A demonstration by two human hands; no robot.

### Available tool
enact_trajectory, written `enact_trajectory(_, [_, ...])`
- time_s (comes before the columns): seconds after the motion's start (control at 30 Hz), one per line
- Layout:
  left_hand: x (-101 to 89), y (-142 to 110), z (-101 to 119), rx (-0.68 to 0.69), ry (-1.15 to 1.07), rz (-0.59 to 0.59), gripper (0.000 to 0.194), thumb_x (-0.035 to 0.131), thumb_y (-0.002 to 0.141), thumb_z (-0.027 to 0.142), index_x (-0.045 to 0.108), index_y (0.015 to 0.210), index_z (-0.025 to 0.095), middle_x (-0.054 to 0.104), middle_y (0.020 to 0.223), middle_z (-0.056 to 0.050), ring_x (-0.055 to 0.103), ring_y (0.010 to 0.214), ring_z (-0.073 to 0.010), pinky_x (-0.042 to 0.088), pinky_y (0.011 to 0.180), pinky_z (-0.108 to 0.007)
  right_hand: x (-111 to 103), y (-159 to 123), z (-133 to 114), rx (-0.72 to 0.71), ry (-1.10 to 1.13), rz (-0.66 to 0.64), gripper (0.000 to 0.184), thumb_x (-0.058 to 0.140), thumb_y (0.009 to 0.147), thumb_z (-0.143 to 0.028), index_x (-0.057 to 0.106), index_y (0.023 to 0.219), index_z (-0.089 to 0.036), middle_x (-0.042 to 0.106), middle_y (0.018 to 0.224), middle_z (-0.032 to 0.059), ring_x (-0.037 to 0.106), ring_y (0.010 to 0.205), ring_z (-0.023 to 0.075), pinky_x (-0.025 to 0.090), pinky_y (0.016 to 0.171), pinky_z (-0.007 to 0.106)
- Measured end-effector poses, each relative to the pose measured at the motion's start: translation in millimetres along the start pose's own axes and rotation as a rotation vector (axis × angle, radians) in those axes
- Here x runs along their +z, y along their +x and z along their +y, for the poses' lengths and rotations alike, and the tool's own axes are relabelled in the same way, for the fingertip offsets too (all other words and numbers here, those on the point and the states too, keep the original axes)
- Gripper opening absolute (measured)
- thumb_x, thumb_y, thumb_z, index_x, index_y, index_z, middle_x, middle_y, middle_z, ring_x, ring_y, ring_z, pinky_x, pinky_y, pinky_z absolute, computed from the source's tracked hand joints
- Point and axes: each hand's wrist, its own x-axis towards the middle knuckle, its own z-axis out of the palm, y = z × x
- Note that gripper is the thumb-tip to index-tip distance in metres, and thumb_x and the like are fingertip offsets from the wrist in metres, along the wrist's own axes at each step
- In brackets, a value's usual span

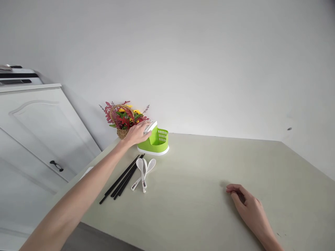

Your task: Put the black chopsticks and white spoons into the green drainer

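At the back of the table stands a green utensil holder (157,148) with a white base, a slotted basket side and a white top. Reaching across, my left hand (137,133) grips that white top, fingers over it and thumb along its near side. In front of the holder, several black chopsticks (123,181) lie side by side at a slant. Next to them are three white spoons (144,170), partly crossed over one another. My right hand (247,205) rests on the table at the right, its fingers curled closed with nothing visible in them.
Behind my left hand sits a wicker basket of artificial flowers (123,116), against the wall. A white cabinet (39,139) with a dark handle stands left of the table (193,181). A white object (86,172) shows partly behind my left forearm.
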Motion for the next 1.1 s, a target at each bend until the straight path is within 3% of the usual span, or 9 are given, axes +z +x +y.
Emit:
enact_trajectory(0.13, [-5.4, -6, -1, 0.051, -0.016, 0.038, 0.054, 0.051, 0.097, 0.039, 0.051, 0.148, 0.023, 0.055, 0.153, -0.006, 0.052, 0.139, -0.0253, 0.044, 0.114, -0.041, 0, 1, 1, -0.019, 0.026, -0.004, 0.031, 0.046, 0.088, -0.046, 0.067, 0.103, -0.03, 0.076, 0.108, 0.0006, 0.069, 0.086, 0.0196, 0.051, 0.072, 0.028])
enact_trajectory(0.2, [-10.5, -14, 9, 0.108, -0.033, 0.143, 0.049, 0.053, 0.096, 0.035, 0.056, 0.143, 0.022, 0.057, 0.15, -0.008, 0.052, 0.139, -0.0264, 0.039, 0.118, -0.044, 0, 1, 1, -0.022, 0.034, -0.005, 0.03, 0.046, 0.089, -0.045, 0.067, 0.104, -0.03, 0.076, 0.108, 0.0009, 0.071, 0.09, 0.0203, 0.051, 0.071, 0.027])
enact_trajectory(0.33, [-18.6, -53, 60, 0.111, -0.199, 0.472, 0.032, 0.054, 0.097, 0.025, 0.063, 0.127, 0.021, 0.066, 0.133, -0.011, 0.057, 0.129, -0.0261, 0.041, 0.113, -0.046, 0, 0, 0, -0.007, 0.02, -0.002, 0.031, 0.046, 0.088, -0.045, 0.068, 0.104, -0.031, 0.076, 0.106, -0.001, 0.07, 0.086, 0.019, 0.051, 0.07, 0.027])
enact_trajectory(0.4, [-17.2, -85, 99, 0.079, -0.346, 0.541, 0.023, 0.053, 0.097, 0.022, 0.065, 0.117, 0.02, 0.07, 0.117, -0.01, 0.063, 0.115, -0.0243, 0.048, 0.104, -0.042, 0, 1, 0, -0.01, 0.019, 0.006, 0.031, 0.046, 0.087, -0.046, 0.068, 0.103, -0.031, 0.076, 0.106, -0.0009, 0.07, 0.084, 0.0188, 0.051, 0.071, 0.028])
enact_trajectory(0.47, [-11.2, -120, 141, 0.038, -0.536, 0.471, 0.017, 0.051, 0.098, 0.022, 0.065, 0.109, 0.02, 0.07, 0.1, -0.007, 0.066, 0.093, -0.0194, 0.053, 0.087, -0.034, 0, 2, 1, -0.019, 0.025, 0.014, 0.031, 0.047, 0.086, -0.045, 0.069, 0.102, -0.03, 0.076, 0.107, -0.0001, 0.07, 0.084, 0.0192, 0.051, 0.072, 0.028])
enact_trajectory(0.57, [1.8, -170, 191, -0.043, -0.803, 0.087, 0.019, 0.047, 0.101, 0.024, 0.064, 0.109, 0.021, 0.063, 0.076, 0.001, 0.056, 0.061, -0.0117, 0.046, 0.061, -0.024, 1, 1, 0, -0.027, 0.028, 0.021, 0.032, 0.047, 0.086, -0.045, 0.069, 0.102, -0.029, 0.076, 0.108, 0.0011, 0.07, 0.087, 0.02, 0.051, 0.074, 0.03])
enact_trajectory(0.7, [13.4, -218, 214, -0.152, -0.97, -0.268, 0.024, 0.046, 0.102, 0.033, 0.066, 0.101, 0.02, 0.046, 0.056, 0.006, 0.04, 0.049, -0.0103, 0.03, 0.049, -0.023, 3, -14, -3, -0.077, 0.034, 0.029, 0.033, 0.048, 0.085, -0.044, 0.069, 0.104, -0.026, 0.075, 0.109, 0.0046, 0.07, 0.096, 0.0228, 0.052, 0.081, 0.033])
enact_trajectory(0.87, [12.6, -244, 202, -0.317, -1.102, -0.325, 0.033, 0.047, 0.101, 0.044, 0.068, 0.098, 0.019, 0.038, 0.059, 0.006, 0.032, 0.055, -0.0113, 0.024, 0.052, -0.025, 7, -51, -7, -0.178, -0.006, 0.028, 0.031, 0.046, 0.088, -0.041, 0.068, 0.104, -0.026, 0.069, 0.123, 0.0063, 0.065, 0.11, 0.0244, 0.05, 0.09, 0.035])
enact_trajectory(1.1, [9.3, -245, 203, -0.405, -1.16, -0.291, 0.039, 0.047, 0.1, 0.053, 0.067, 0.1, 0.019, 0.034, 0.061, 0.006, 0.029, 0.056, -0.0124, 0.022, 0.054, -0.026, 9, -67, -13, -0.182, -0.032, 0.043, 0.03, 0.044, 0.09, -0.041, 0.068, 0.101, -0.026, 0.067, 0.125, 0.0059, 0.063, 0.112, 0.0243, 0.049, 0.091, 0.036])
